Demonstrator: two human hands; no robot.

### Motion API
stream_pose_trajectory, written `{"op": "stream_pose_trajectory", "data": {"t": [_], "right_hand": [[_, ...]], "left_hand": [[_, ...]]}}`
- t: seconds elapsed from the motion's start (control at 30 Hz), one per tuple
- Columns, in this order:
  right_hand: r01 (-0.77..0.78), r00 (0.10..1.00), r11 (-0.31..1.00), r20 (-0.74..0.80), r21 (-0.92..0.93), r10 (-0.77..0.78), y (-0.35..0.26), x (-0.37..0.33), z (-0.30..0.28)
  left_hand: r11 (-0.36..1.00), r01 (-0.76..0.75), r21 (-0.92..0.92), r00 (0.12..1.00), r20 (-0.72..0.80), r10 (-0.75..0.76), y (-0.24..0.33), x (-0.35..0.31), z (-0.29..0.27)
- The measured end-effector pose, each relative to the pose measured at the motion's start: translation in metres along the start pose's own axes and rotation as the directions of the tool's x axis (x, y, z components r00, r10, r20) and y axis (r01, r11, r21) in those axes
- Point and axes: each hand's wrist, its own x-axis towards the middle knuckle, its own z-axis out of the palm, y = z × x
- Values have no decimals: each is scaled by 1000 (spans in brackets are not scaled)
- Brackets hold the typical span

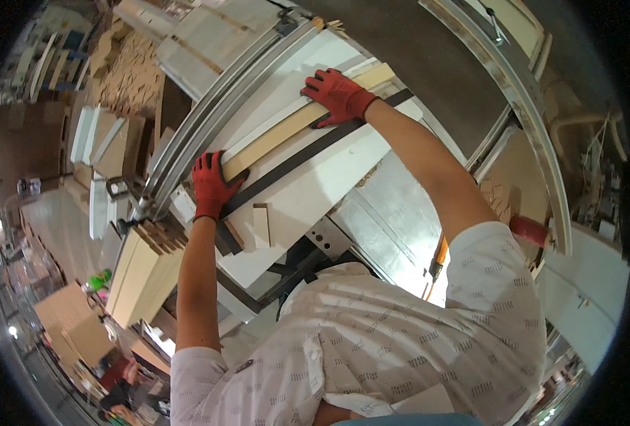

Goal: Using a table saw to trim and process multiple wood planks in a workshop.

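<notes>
A long pale wooden strip (276,140) lies slantwise on a white panel (315,190). My left hand (214,186), in a red glove with dark fingertips, holds the strip's near-left end between its fingers and its thumb. Farther along, toward the right end, my right hand (340,98) in a matching glove lies across the strip, fingers over the far side and thumb on the near side. A dark straight bar (286,170) runs alongside, passing close by both hands. Near my left wrist, a short pale wood offcut (261,226) rests on the panel.
Metal rails (219,106) run along the panel's far-left side. Stacked pale boards (141,273) stand at the left. A bare metal plate (386,216) lies below my right forearm, with an orange-and-black tool or cable (438,259) near it. A curved metal frame (517,92) arches at the right.
</notes>
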Motion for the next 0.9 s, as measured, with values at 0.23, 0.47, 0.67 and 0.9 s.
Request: {"op": "stream_pose_trajectory", "data": {"t": [0.23,0.47,0.67,0.9], "right_hand": [[15,1000,1000,9,24,-15,1,0,-8],[30,998,1000,-51,-2,-30,2,1,-2],[16,999,1000,-28,-24,-17,-2,-2,-4],[23,999,998,-40,-58,-26,-4,-3,-1]], "left_hand": [[1000,-28,13,1000,-8,28,-6,1,4],[998,-48,34,998,-43,49,-8,-1,7],[999,-33,32,999,-38,35,-3,-4,6],[997,-55,49,997,-59,57,-4,-5,6]]}}
